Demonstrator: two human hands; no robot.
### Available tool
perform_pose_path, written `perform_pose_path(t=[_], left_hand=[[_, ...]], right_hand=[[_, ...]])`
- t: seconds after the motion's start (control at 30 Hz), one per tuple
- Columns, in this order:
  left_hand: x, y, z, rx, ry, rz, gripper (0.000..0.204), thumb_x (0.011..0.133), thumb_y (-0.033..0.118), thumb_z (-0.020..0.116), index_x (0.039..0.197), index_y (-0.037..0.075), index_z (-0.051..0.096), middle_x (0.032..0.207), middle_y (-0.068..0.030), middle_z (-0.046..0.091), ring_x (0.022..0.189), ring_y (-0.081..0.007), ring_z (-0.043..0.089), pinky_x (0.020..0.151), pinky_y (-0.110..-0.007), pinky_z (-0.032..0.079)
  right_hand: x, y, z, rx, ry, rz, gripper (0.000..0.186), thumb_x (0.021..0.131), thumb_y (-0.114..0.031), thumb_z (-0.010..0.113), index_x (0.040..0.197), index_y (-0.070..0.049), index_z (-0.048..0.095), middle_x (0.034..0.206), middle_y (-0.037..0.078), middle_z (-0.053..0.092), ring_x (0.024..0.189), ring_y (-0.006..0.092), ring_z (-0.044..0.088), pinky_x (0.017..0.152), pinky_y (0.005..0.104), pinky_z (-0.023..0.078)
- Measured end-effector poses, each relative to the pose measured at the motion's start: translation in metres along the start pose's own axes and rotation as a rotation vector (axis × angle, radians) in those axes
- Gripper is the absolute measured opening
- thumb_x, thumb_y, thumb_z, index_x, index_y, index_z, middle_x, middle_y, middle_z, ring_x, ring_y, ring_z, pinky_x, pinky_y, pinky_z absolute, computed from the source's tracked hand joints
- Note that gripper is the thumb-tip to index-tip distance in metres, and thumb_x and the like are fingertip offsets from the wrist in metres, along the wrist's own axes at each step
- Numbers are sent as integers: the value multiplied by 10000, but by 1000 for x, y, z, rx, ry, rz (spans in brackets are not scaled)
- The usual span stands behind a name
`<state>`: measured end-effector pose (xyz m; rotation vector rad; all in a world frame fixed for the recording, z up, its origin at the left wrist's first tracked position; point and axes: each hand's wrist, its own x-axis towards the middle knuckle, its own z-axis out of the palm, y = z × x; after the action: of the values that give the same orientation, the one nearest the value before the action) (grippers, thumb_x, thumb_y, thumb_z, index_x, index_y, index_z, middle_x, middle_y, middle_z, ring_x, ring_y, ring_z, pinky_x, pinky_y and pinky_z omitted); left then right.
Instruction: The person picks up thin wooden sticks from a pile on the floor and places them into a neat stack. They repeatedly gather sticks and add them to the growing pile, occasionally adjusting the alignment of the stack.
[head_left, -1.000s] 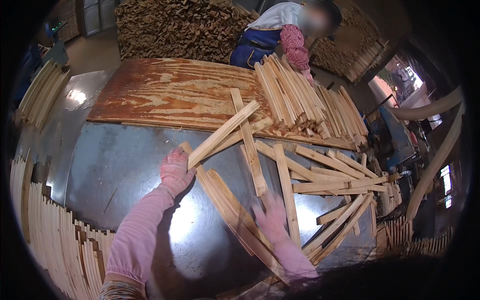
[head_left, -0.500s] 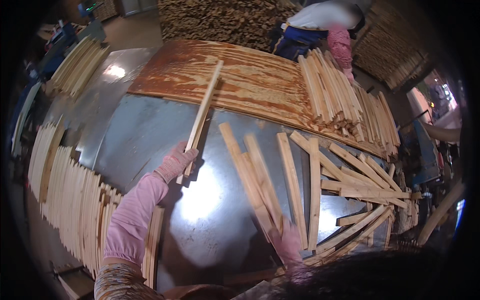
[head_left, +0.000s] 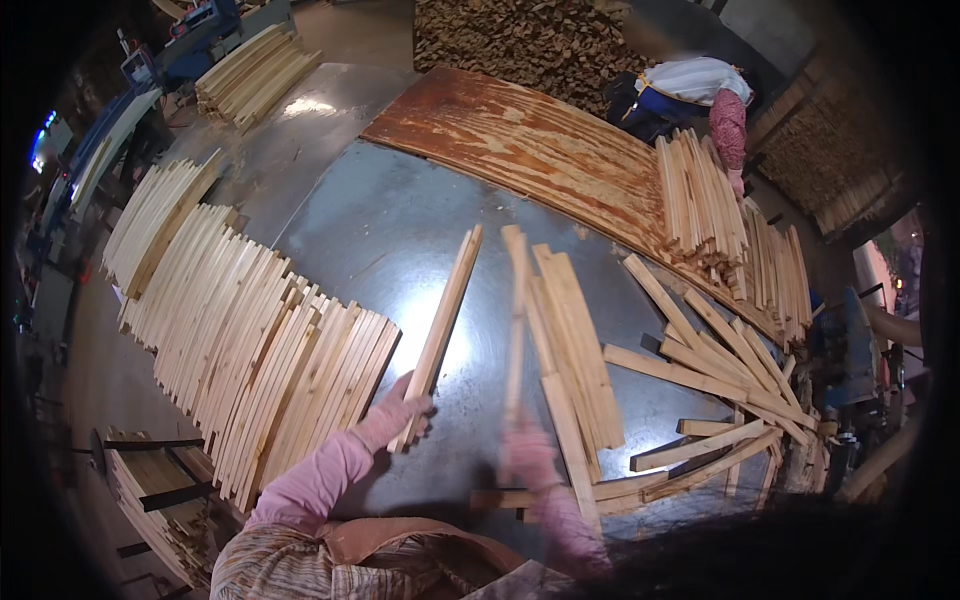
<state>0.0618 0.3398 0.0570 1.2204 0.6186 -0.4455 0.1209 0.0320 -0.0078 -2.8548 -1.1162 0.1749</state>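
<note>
My left hand (head_left: 395,412), in a pink glove, is closed round the near end of pale wooden strips (head_left: 447,320); they look like two held side by side, slanting away over the metal table (head_left: 340,225). To the right, my gloved right hand (head_left: 530,455) is smeared by motion, closed at the lower end of a single wooden strip (head_left: 519,320) that points away from me. Several loose strips (head_left: 582,350) lie just right of that hand. By my left forearm runs a long row of strips (head_left: 270,370) set edge to edge.
A jumbled pile of strips (head_left: 740,370) lies at the right. A worn plywood board (head_left: 500,120) covers the table's far side, with stacked strips (head_left: 700,200) on its right end. Beside them a co-worker (head_left: 690,80) bends over. Another strip bundle (head_left: 255,75) sits far left.
My left hand has drawn its strips nearer to me. My right hand has lifted a strip and moved slightly left. The view has shifted, showing more of the row at left.
</note>
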Motion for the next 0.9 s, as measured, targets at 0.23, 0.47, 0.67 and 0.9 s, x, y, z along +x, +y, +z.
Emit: perform_pose_path(t=[0.23,0.47,0.67,0.9], left_hand=[[-54,-147,-8,1155,687,180,922,880,394,749,1600,55,284,1447,-244,510,1329,-409,513,1134,-503,398],[-117,-195,-22,1297,755,315,791,810,190,731,1532,146,410,1470,-189,492,1318,-421,489,1074,-563,404],[-174,-211,-38,1557,834,331,717,783,194,732,1463,165,507,1520,-185,432,1401,-394,420,1127,-553,356],[-151,-156,-26,1455,655,222,874,866,531,727,1538,71,409,1565,-245,365,1479,-435,316,1232,-613,169]], right_hand=[[26,-159,-14,564,-676,-74,497,984,-397,592,1360,-73,612,1237,183,699,1129,354,669,970,479,537],[-70,22,-8,123,89,344,773,855,-486,745,1491,-120,501,1398,174,574,1261,403,549,1053,524,455],[-68,32,-37,220,103,283,490,929,-310,679,1379,-126,618,1287,151,640,1204,397,583,1008,492,500],[104,-76,20,733,178,296,370,999,-341,577,1169,-23,660,1092,245,687,1031,448,641,900,529,504]])
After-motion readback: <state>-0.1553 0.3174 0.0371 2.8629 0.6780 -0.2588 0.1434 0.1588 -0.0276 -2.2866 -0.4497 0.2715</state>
